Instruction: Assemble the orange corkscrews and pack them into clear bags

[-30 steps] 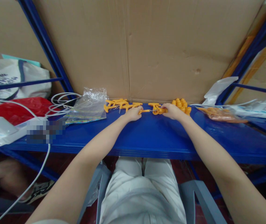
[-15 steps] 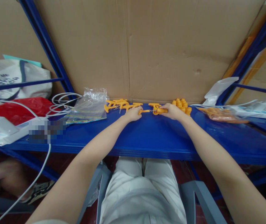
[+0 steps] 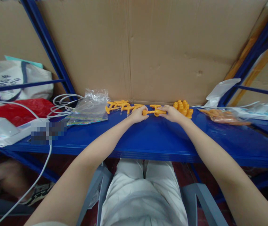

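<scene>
My left hand (image 3: 139, 115) is closed on the rounded end of an orange corkscrew screw (image 3: 150, 112) with a twisted plastic shaft. That shaft points right and meets an orange corkscrew body (image 3: 158, 112), which the fingers of my right hand (image 3: 173, 114) grip. The metal spiral tip is out of sight now. Behind my left hand lie several orange T-shaped corkscrew handles (image 3: 118, 105) with metal spirals. Another T-shaped piece (image 3: 155, 106) lies just behind the joined parts. Several orange bodies (image 3: 183, 108) are bunched beside my right hand.
Clear plastic bags (image 3: 90, 108) and white cables (image 3: 64, 103) lie left on the blue table (image 3: 148, 138), beside a power strip (image 3: 18, 131) and red bag (image 3: 25, 110). An orange-filled bag (image 3: 223, 116) lies right. Cardboard (image 3: 159, 53) stands behind. Another person's leg (image 3: 9, 177) shows lower left.
My left hand has moved right, toward my right hand. The metal spiral visible between the two parts has gone from sight, and the twisted shaft now reaches the body.
</scene>
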